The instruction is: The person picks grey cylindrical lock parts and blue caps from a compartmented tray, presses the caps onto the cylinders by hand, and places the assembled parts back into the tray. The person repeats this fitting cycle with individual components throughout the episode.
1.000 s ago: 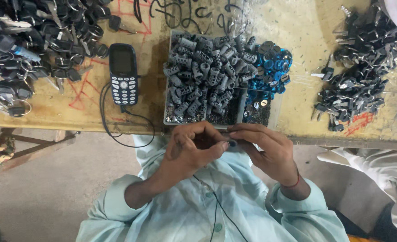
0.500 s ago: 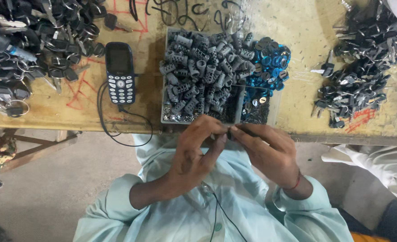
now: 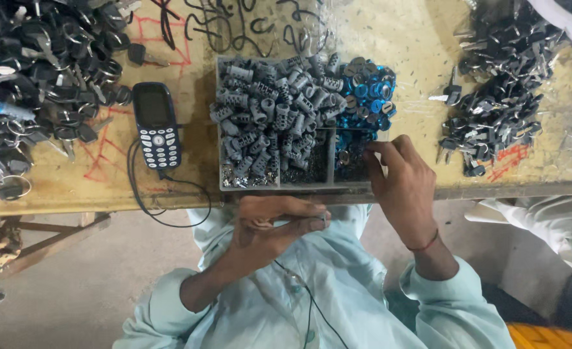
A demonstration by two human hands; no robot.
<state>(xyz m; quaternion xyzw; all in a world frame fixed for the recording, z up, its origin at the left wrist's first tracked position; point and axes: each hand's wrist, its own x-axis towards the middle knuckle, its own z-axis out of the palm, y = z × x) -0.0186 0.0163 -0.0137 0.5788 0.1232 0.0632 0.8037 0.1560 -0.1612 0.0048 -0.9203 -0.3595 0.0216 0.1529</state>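
My left hand (image 3: pixel 270 229) hovers just below the table edge, over my lap, fingers closed around a small metal part that barely shows at the fingertips. My right hand (image 3: pixel 402 184) reaches over the table edge; its fingertips dip into the lower right compartment of a grey divided tray (image 3: pixel 279 187), among tiny dark parts (image 3: pixel 349 158). Whether they pinch anything is hidden. The tray also holds a heap of grey ribbed cylinders (image 3: pixel 260 123) and shiny blue rings (image 3: pixel 366 94).
A dark blue keypad phone (image 3: pixel 158 126) lies left of the tray, its black cable (image 3: pixel 163 210) looping off the table edge. Piles of black-headed keys lie at far left (image 3: pixel 27 77) and right (image 3: pixel 499 110). Another person's white sleeve (image 3: pixel 557 226) is at the right.
My hands were together below the table edge, working on one small part. They have come apart: the right hand has moved up into the tray, the left stays low.
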